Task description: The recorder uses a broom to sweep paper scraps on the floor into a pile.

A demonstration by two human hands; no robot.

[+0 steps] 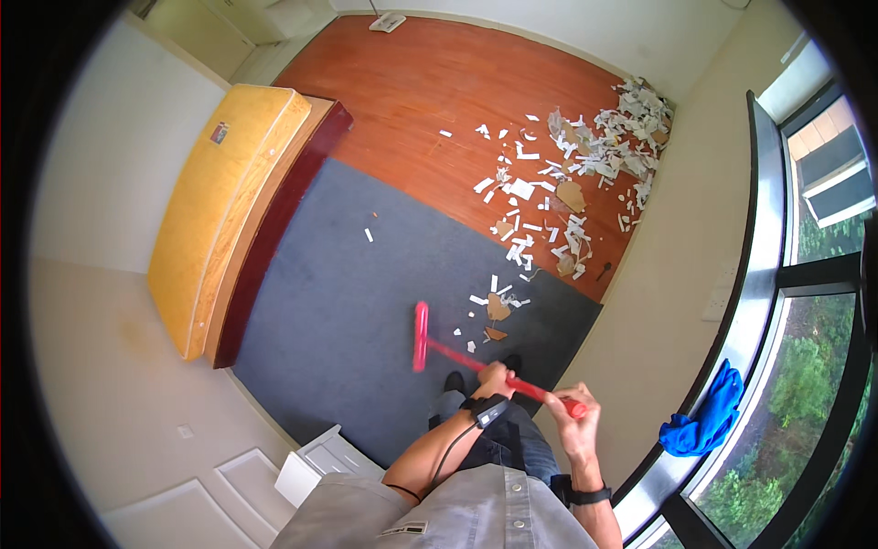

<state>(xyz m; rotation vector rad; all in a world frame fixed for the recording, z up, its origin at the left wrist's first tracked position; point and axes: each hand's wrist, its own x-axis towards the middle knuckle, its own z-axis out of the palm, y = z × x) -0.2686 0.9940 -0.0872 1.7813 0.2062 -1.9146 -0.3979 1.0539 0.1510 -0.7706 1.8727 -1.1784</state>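
Note:
Both my hands are closed around the handle of a red long-handled tool with a straight bar-shaped head [421,337]; whether it is a broom or a squeegee I cannot tell. My right hand [578,423] grips near the handle's top end. Lower down the shaft is my left hand [495,379]. The head is over the grey floor [338,274], left of my feet; whether it touches is unclear. Just beyond my feet lie torn brown cardboard pieces [497,308] and white paper scraps [471,347].
A large heap of torn paper [631,128] fills the far right corner of the red-brown wood floor [402,82]. A yellow mattress [224,210] leans along the left wall. A blue cloth [702,416] lies on the windowsill at right. White furniture [320,462] stands at lower left.

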